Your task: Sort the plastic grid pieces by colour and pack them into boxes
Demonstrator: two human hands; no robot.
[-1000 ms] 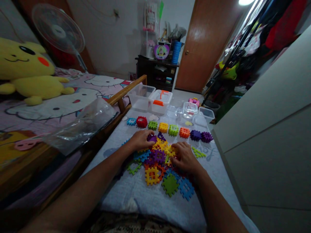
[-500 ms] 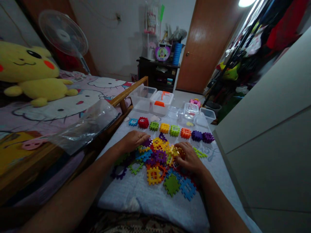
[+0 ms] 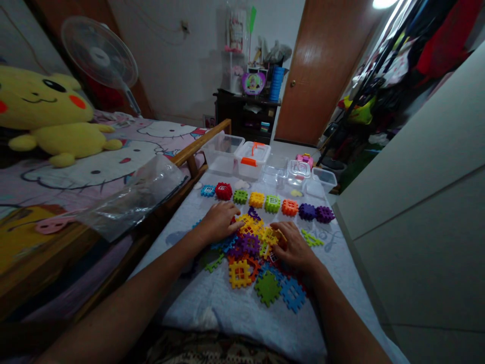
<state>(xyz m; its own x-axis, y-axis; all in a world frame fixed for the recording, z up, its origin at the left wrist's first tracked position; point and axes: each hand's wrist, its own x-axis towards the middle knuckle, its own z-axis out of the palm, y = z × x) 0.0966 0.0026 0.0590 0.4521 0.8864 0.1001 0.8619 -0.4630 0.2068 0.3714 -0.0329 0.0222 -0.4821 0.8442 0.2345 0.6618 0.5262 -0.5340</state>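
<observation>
Purple, yellow, blue, green and orange plastic tiles (image 3: 250, 244) with toothed edges, heaped loosely mid-way along a cloth-covered worktop (image 3: 227, 313), between both hands. On the left of the heap, left hand (image 3: 219, 222), palm down, fingers bent over the pieces, thumb pointing inward at yellow ones; cannot tell if gripping or merely resting. On the right, right hand (image 3: 293, 245), thumb and fingers closed around a yellow tile (image 3: 281, 235), just above the heap's edge.

At the near side of the heap, lying flat, a yellow windowed tile (image 3: 240, 273), a solid green tile (image 3: 268, 288) and a blue windowed tile (image 3: 293, 294). Beyond the right hand, apart from the heap, a light green piece (image 3: 311, 238).

Behind the heap, set out in a row from left to right: blue block (image 3: 208, 190), red block (image 3: 223, 191), green block (image 3: 240, 196), yellow block (image 3: 256, 200), light green block (image 3: 272, 203), orange block (image 3: 290, 207), dark purple block (image 3: 306, 211) and purple block (image 3: 325, 214). Farther back, clear containers, among them a lidded box (image 3: 250, 164) with orange clips. To the left, beside a wooden rail (image 3: 204, 144), a crinkled plastic bag (image 3: 132, 197).
</observation>
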